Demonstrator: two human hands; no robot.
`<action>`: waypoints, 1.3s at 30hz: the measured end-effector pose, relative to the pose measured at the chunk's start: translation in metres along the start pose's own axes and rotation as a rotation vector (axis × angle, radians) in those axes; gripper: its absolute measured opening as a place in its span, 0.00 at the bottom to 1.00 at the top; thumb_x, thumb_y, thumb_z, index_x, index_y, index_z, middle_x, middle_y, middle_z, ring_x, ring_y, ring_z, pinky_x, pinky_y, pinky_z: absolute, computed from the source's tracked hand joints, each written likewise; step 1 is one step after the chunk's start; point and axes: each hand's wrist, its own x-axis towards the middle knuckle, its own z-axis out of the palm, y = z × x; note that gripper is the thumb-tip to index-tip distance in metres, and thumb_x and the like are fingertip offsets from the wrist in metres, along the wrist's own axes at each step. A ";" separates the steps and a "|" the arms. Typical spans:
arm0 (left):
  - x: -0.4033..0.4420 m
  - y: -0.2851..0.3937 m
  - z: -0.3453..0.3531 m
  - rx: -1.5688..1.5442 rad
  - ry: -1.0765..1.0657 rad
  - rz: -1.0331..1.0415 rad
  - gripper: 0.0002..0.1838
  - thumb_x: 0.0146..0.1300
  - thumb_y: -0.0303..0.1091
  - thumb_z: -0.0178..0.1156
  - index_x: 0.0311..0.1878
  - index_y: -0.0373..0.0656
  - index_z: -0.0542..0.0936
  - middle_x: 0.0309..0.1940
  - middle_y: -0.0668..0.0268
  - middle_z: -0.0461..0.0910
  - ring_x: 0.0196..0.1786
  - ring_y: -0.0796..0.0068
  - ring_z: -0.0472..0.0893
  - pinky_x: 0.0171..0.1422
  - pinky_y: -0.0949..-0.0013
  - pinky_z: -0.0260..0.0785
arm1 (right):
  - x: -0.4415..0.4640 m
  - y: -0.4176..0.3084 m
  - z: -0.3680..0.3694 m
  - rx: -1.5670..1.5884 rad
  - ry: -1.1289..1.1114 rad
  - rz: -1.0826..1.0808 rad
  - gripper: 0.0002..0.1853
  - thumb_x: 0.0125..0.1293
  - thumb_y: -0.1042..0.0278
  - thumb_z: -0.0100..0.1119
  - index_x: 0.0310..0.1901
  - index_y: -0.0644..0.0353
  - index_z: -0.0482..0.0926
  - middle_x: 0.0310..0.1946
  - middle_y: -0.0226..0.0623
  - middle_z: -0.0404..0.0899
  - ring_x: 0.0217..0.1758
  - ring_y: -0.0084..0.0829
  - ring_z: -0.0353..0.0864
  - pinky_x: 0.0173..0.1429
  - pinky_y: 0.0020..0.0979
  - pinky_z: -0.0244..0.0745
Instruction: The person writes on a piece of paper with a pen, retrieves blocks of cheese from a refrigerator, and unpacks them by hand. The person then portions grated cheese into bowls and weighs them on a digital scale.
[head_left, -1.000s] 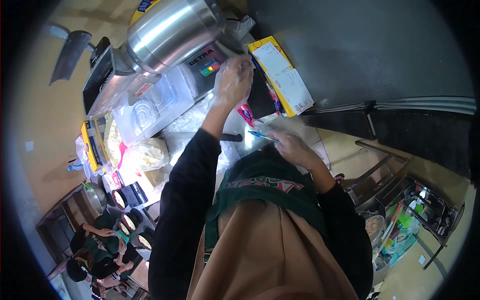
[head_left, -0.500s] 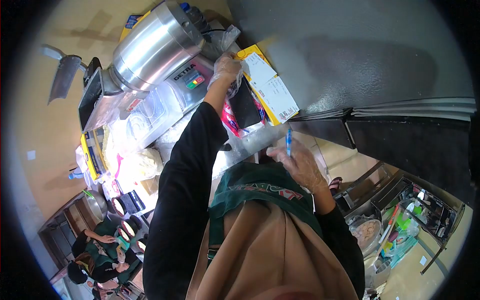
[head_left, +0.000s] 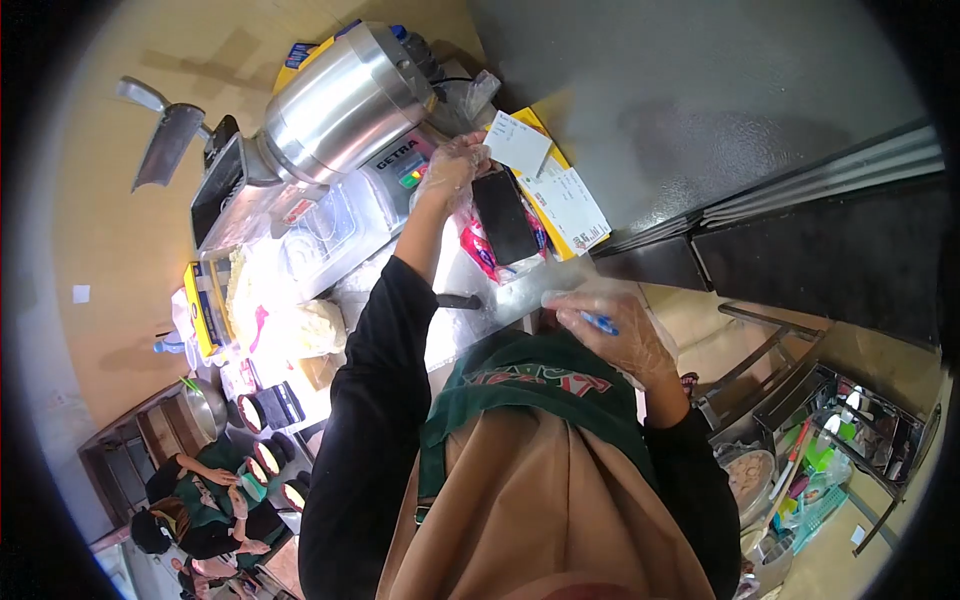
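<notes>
My left hand [head_left: 453, 172], in a clear plastic glove, pinches the edge of a white paper slip [head_left: 518, 145] and holds it tilted over a yellow box. A second paper [head_left: 568, 205] lies on the yellow box [head_left: 590, 241]. Below my left hand a dark flat object [head_left: 505, 215] rests on a pink and blue packet [head_left: 479, 247]. My right hand [head_left: 615, 335], also gloved, is closed around a blue pen [head_left: 600, 323] near the green apron, in front of the table's edge.
A steel machine [head_left: 345, 100] marked GETRA stands at the upper left, beside a clear plastic container [head_left: 330, 235]. A black handle [head_left: 459, 301] lies on the metal table [head_left: 520, 297]. A dark grey surface fills the upper right. A co-worker [head_left: 205, 500] is at the lower left.
My left hand has moved from the machine's front to the papers and taken hold of one slip, which is now lifted and tilted. The pen has turned in my right hand.
</notes>
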 end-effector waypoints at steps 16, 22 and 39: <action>-0.187 0.108 0.060 -0.429 -0.361 0.326 0.19 0.67 0.30 0.58 0.59 0.35 0.72 0.52 0.61 0.78 0.52 0.73 0.79 0.53 0.70 0.74 | -0.013 -0.078 -0.044 0.037 0.444 -0.579 0.13 0.63 0.67 0.51 0.41 0.63 0.82 0.26 0.33 0.82 0.22 0.29 0.78 0.28 0.30 0.71; -0.253 0.138 0.088 -0.196 -0.390 0.440 0.23 0.62 0.35 0.64 0.56 0.32 0.73 0.49 0.57 0.79 0.46 0.70 0.80 0.48 0.71 0.73 | -0.031 -0.086 -0.083 -0.009 0.623 -1.056 0.13 0.68 0.63 0.53 0.40 0.67 0.79 0.24 0.36 0.81 0.22 0.26 0.78 0.23 0.25 0.71; -0.248 0.161 0.221 -0.092 -0.302 0.942 0.14 0.67 0.23 0.55 0.55 0.36 0.75 0.40 0.70 0.70 0.35 0.85 0.71 0.39 0.79 0.66 | -0.028 -0.146 -0.114 0.222 1.289 -1.209 0.15 0.62 0.57 0.64 0.34 0.60 0.72 0.19 0.36 0.75 0.18 0.26 0.74 0.24 0.26 0.73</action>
